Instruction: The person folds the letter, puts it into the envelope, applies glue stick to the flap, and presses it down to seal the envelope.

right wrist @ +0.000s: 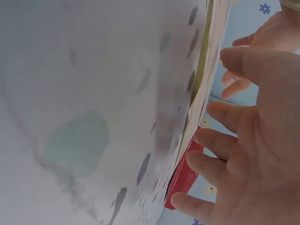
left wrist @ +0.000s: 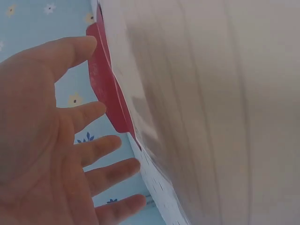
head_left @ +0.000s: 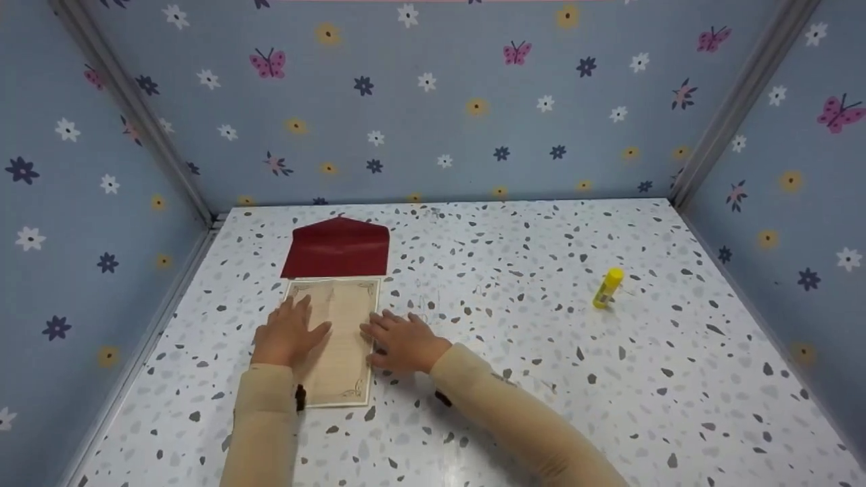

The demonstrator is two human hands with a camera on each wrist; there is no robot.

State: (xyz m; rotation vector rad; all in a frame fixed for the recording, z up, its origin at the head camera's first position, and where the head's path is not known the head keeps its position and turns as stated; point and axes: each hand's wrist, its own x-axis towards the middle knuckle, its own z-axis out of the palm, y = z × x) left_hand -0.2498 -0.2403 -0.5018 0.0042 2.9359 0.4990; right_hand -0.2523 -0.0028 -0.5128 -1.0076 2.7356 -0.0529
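Paper (head_left: pixel 344 352) edges lie under left grip (head_left: pixel 284 336) and right grip (head_left: pixel 404 343), spread, empty, room rightward.

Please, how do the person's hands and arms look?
The left hand and right hand wear no gloves. Beige sleeves cover both forearms to the wrists; the right one bears faint, small dark marks. A small black piece shows beside each sleeve.

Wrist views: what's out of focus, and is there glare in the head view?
Left wrist: the nearest part of the sheet is blurred, its ruling soft; right wrist: the close tabletop is blurry, its pattern smeared; head: pale glare on the tabletop between the sleeves.
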